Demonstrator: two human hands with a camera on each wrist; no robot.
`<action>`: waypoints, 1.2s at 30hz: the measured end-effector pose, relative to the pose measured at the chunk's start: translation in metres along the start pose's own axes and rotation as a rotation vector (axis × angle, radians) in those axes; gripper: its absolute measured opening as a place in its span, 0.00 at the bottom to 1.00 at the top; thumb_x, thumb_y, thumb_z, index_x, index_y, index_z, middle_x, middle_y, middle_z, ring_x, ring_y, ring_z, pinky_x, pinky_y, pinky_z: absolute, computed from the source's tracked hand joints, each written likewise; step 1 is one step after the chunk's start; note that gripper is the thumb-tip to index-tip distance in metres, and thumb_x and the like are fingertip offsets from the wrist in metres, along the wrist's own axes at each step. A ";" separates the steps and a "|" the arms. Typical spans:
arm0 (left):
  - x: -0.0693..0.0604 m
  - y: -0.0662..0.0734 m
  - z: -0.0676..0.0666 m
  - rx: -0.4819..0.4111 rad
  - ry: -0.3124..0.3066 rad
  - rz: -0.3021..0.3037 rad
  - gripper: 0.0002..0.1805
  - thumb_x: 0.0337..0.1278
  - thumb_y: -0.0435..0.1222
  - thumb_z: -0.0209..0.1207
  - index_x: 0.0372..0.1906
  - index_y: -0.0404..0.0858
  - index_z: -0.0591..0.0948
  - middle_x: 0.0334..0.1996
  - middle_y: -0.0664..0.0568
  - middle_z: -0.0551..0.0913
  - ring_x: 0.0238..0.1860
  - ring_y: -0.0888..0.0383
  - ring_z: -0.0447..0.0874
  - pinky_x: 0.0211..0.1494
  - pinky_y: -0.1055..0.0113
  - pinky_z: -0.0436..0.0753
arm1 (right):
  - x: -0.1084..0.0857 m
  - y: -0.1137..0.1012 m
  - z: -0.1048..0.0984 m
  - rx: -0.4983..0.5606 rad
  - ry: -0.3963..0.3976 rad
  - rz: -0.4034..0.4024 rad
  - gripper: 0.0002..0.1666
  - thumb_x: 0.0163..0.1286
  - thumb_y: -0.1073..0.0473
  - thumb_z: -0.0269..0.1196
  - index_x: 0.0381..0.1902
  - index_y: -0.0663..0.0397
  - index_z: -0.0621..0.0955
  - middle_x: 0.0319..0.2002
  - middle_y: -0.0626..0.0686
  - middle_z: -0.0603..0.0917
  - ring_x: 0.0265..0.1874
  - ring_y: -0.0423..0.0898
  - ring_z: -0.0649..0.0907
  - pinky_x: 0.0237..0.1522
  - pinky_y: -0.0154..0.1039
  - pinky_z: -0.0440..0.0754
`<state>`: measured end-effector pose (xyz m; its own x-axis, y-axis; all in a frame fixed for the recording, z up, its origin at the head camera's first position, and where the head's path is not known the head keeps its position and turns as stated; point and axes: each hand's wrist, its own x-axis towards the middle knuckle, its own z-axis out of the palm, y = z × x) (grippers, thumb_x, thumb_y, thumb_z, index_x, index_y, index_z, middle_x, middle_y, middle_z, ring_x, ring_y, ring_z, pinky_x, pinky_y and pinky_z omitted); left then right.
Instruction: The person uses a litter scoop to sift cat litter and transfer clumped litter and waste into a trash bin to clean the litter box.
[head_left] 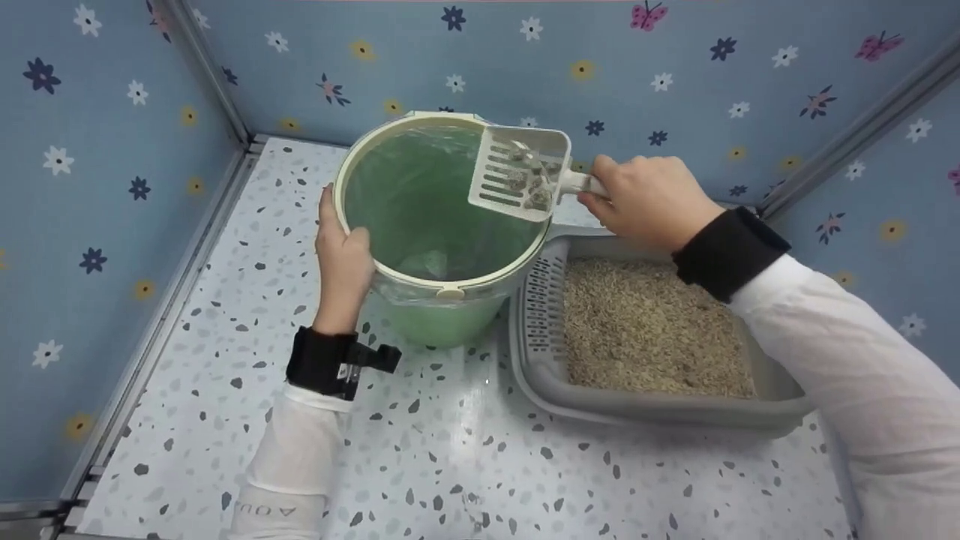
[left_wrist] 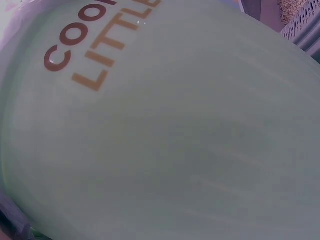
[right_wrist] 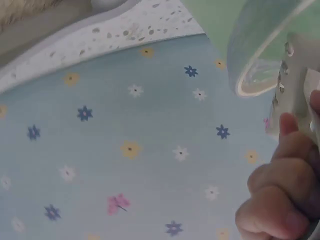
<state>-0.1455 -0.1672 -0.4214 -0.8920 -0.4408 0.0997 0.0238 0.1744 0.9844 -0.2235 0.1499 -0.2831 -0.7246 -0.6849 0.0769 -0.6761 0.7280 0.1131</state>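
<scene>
In the head view my right hand [head_left: 651,201] grips the handle of a white slotted litter scoop [head_left: 499,169], its fingers curled round it. Greyish clumps [head_left: 536,180] lie on the scoop, which is over the right side of the opening of a green trash bin [head_left: 442,322]. My left hand [head_left: 343,259] holds the bin's cream rim at the left, thumb by the rim and fingers along the outside. A clear liner bag [head_left: 416,300] is folded over the rim. The left wrist view is filled by the bin's wall [left_wrist: 165,140]; the hand is out of sight there.
A grey litter box [head_left: 540,375] with tan litter [head_left: 652,330] stands right of the bin, under my right forearm. Both rest on a speckled white surface [head_left: 420,465]. Flower-patterned panels [head_left: 510,67] with metal edges enclose the back and sides.
</scene>
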 end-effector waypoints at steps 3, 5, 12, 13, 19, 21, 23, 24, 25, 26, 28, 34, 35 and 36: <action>0.000 0.001 -0.001 -0.002 0.001 -0.007 0.38 0.57 0.23 0.39 0.74 0.40 0.48 0.73 0.48 0.53 0.69 0.51 0.60 0.64 0.60 0.69 | 0.005 -0.011 0.003 -0.094 0.122 -0.074 0.19 0.72 0.50 0.49 0.26 0.57 0.68 0.13 0.48 0.63 0.10 0.46 0.62 0.11 0.41 0.59; 0.000 0.001 -0.001 -0.002 -0.003 -0.007 0.38 0.57 0.23 0.39 0.74 0.40 0.48 0.73 0.49 0.53 0.69 0.52 0.59 0.64 0.60 0.69 | 0.006 -0.018 0.005 -0.168 0.182 -0.120 0.18 0.72 0.52 0.48 0.24 0.56 0.66 0.12 0.48 0.61 0.10 0.44 0.59 0.10 0.38 0.56; -0.001 0.003 -0.001 -0.006 -0.008 -0.016 0.38 0.57 0.23 0.37 0.75 0.41 0.47 0.74 0.50 0.52 0.69 0.53 0.59 0.64 0.60 0.68 | 0.001 -0.032 0.007 -0.456 0.281 -0.255 0.14 0.74 0.61 0.48 0.28 0.60 0.70 0.15 0.50 0.68 0.11 0.42 0.62 0.11 0.34 0.60; 0.000 0.003 -0.002 0.000 -0.005 -0.014 0.38 0.57 0.23 0.37 0.75 0.41 0.47 0.73 0.49 0.53 0.69 0.52 0.59 0.64 0.60 0.69 | 0.000 -0.033 0.007 -0.478 0.290 -0.268 0.12 0.74 0.60 0.49 0.30 0.61 0.71 0.16 0.51 0.69 0.11 0.43 0.64 0.12 0.34 0.62; 0.000 0.000 -0.001 0.004 -0.004 -0.005 0.38 0.56 0.23 0.37 0.74 0.41 0.48 0.73 0.48 0.55 0.67 0.50 0.63 0.61 0.58 0.71 | -0.006 -0.031 0.007 -0.516 0.338 -0.301 0.11 0.74 0.60 0.50 0.33 0.62 0.73 0.18 0.51 0.70 0.12 0.43 0.64 0.12 0.34 0.61; 0.000 0.000 0.001 0.000 -0.007 -0.008 0.38 0.56 0.22 0.37 0.74 0.41 0.48 0.72 0.47 0.56 0.67 0.49 0.63 0.61 0.58 0.71 | -0.009 -0.028 0.008 -0.502 0.369 -0.295 0.16 0.74 0.55 0.49 0.31 0.62 0.73 0.17 0.51 0.70 0.11 0.42 0.62 0.12 0.34 0.59; 0.001 0.000 0.001 -0.002 -0.007 -0.012 0.38 0.57 0.22 0.37 0.74 0.41 0.48 0.72 0.47 0.56 0.67 0.49 0.63 0.61 0.58 0.71 | -0.010 -0.025 0.007 -0.463 0.409 -0.281 0.16 0.75 0.57 0.48 0.27 0.60 0.72 0.16 0.50 0.68 0.11 0.42 0.60 0.11 0.34 0.57; 0.001 0.000 0.001 0.000 -0.004 -0.013 0.38 0.57 0.22 0.37 0.74 0.41 0.49 0.72 0.47 0.56 0.67 0.49 0.63 0.62 0.58 0.71 | -0.010 -0.024 0.007 -0.446 0.432 -0.273 0.18 0.75 0.57 0.47 0.25 0.59 0.71 0.15 0.50 0.67 0.10 0.42 0.59 0.11 0.34 0.56; 0.001 0.001 0.000 -0.001 -0.002 -0.013 0.38 0.56 0.22 0.37 0.74 0.41 0.49 0.72 0.47 0.56 0.68 0.50 0.63 0.62 0.59 0.70 | -0.011 -0.022 0.008 -0.421 0.457 -0.264 0.19 0.75 0.57 0.47 0.23 0.58 0.70 0.14 0.49 0.66 0.10 0.42 0.59 0.11 0.35 0.55; 0.001 0.002 0.000 -0.003 -0.002 -0.014 0.38 0.57 0.22 0.37 0.74 0.41 0.49 0.72 0.48 0.56 0.68 0.50 0.62 0.63 0.59 0.70 | -0.011 -0.020 0.008 -0.399 0.477 -0.255 0.20 0.75 0.57 0.48 0.21 0.57 0.69 0.14 0.49 0.65 0.10 0.42 0.58 0.11 0.35 0.54; 0.002 0.002 -0.001 -0.004 -0.002 -0.017 0.38 0.57 0.23 0.37 0.74 0.42 0.49 0.72 0.49 0.56 0.68 0.52 0.62 0.63 0.60 0.69 | -0.014 -0.015 0.007 -0.351 0.501 -0.233 0.18 0.72 0.63 0.48 0.19 0.56 0.68 0.13 0.48 0.63 0.10 0.42 0.57 0.11 0.35 0.53; 0.001 0.001 0.000 -0.013 0.001 -0.015 0.38 0.57 0.23 0.38 0.74 0.43 0.49 0.73 0.50 0.56 0.68 0.53 0.61 0.65 0.60 0.68 | -0.030 0.007 0.005 -0.193 0.489 -0.128 0.12 0.69 0.61 0.52 0.25 0.59 0.72 0.13 0.48 0.64 0.10 0.42 0.58 0.10 0.35 0.55; 0.000 0.001 0.000 -0.015 -0.002 -0.015 0.38 0.57 0.23 0.38 0.75 0.43 0.49 0.73 0.50 0.56 0.69 0.53 0.61 0.65 0.60 0.68 | -0.033 0.011 0.005 -0.171 0.487 -0.104 0.11 0.69 0.61 0.52 0.25 0.59 0.72 0.13 0.48 0.64 0.09 0.42 0.58 0.10 0.35 0.56; 0.000 0.000 0.001 -0.014 -0.005 -0.015 0.38 0.57 0.23 0.38 0.75 0.43 0.48 0.73 0.50 0.55 0.68 0.53 0.61 0.64 0.60 0.68 | -0.037 0.016 0.005 -0.153 0.486 -0.079 0.11 0.68 0.60 0.53 0.26 0.59 0.72 0.13 0.48 0.64 0.09 0.42 0.58 0.10 0.35 0.56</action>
<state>-0.1458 -0.1668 -0.4211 -0.8947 -0.4388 0.0838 0.0163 0.1553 0.9877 -0.2078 0.1870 -0.2892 -0.5016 -0.6993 0.5093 -0.6730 0.6853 0.2781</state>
